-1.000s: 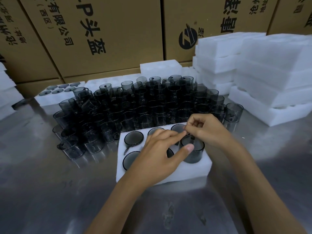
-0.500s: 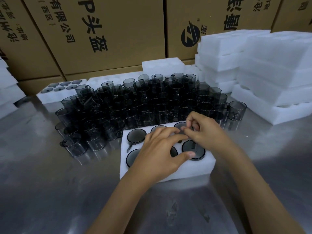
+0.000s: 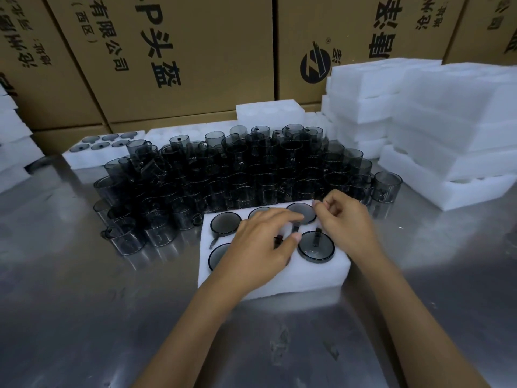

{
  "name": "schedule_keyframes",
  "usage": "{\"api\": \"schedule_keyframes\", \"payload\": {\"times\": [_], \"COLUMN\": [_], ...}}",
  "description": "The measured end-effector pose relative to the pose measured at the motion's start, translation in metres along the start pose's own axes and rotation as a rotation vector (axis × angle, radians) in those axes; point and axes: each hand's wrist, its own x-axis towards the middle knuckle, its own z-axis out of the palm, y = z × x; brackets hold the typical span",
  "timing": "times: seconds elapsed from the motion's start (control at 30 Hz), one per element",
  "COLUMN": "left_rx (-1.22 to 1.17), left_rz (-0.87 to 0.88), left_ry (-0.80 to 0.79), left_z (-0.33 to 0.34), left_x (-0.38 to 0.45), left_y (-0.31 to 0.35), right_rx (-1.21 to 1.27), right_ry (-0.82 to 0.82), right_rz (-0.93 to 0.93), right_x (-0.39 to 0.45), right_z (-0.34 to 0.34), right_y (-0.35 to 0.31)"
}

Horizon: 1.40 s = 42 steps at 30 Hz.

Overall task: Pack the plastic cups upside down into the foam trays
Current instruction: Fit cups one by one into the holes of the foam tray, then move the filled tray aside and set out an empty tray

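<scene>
A white foam tray (image 3: pixel 279 278) lies on the steel table in front of me. Dark smoky plastic cups sit upside down in its holes: one at back left (image 3: pixel 225 223), one at back right (image 3: pixel 302 212), one at front left (image 3: pixel 219 254), one at front right (image 3: pixel 316 249). My left hand (image 3: pixel 260 247) lies flat over the tray's middle, fingers stretched across the cups, thumb beside the front right cup; the middle holes are hidden under it. My right hand (image 3: pixel 344 219) hovers at the tray's back right corner, fingers curled, nothing visible in them.
A dense pile of loose cups (image 3: pixel 237 177) stands right behind the tray, one lone cup (image 3: pixel 387 186) at its right end. Stacks of foam trays (image 3: pixel 447 121) rise at the right, more foam (image 3: pixel 11 141) at left. A filled tray (image 3: pixel 103 147) sits back left. Cardboard boxes (image 3: pixel 167 51) wall the rear.
The front right cup, standing proud of its hole a second ago, now sits flush in the tray. My left fingers stretched further across the cups; my right hand stayed near the back right corner.
</scene>
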Motion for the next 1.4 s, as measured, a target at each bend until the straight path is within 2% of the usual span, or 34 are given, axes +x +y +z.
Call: {"api": "schedule_keyframes", "payload": {"times": [0.07, 0.17, 0.27, 0.4, 0.53, 0.7, 0.83, 0.9, 1.0, 1.1, 1.17, 1.3, 1.4], "left_rx": [-0.113, 0.268, 0.519, 0.557, 0.495, 0.410, 0.327, 0.269, 0.044, -0.447, -0.744, -1.118, -1.380], "left_rz": [-0.065, -0.163, -0.367, -0.646, -0.694, -0.706, -0.707, -0.686, -0.598, -0.472, -0.450, -0.417, -0.349], "left_ry": [0.097, 0.326, 0.429, 0.266, 0.090, 0.069, 0.061, 0.125, 0.274, 0.416, 0.489, 0.493, 0.535], "left_z": [-0.013, -0.035, -0.053, -0.063, -0.060, -0.066, -0.068, -0.069, -0.075, -0.077, -0.076, -0.077, -0.086], "left_x": [0.000, -0.002, -0.008, -0.011, -0.010, -0.013, -0.013, -0.010, -0.005, -0.001, 0.001, 0.000, -0.003], "left_y": [-0.002, -0.013, -0.026, -0.042, -0.048, -0.058, -0.060, -0.060, -0.060, -0.056, -0.054, -0.060, -0.064], "right_rx": [-0.098, -0.173, -0.140, -0.109, 0.036, 0.385, 0.523, 0.649, 0.804, 0.955, 1.024, 1.027, 1.026], "right_ry": [0.012, -0.101, -0.175, -0.225, -0.312, -0.515, -0.427, -0.453, -0.448, -0.326, -0.272, -0.167, -0.179], "right_rz": [0.059, 0.160, 0.224, 0.289, 0.413, 0.440, 0.406, 0.443, 0.493, 0.518, 0.509, 0.486, 0.451], "right_x": [0.001, 0.002, 0.002, -0.001, -0.005, -0.022, -0.022, -0.033, -0.047, -0.045, -0.043, -0.032, -0.017], "right_z": [-0.004, -0.010, -0.012, -0.014, -0.019, -0.031, -0.029, -0.035, -0.046, -0.044, -0.039, -0.027, -0.010], "right_y": [0.002, 0.005, 0.008, 0.003, -0.011, -0.012, -0.026, -0.024, -0.019, -0.023, -0.030, -0.054, -0.084]}}
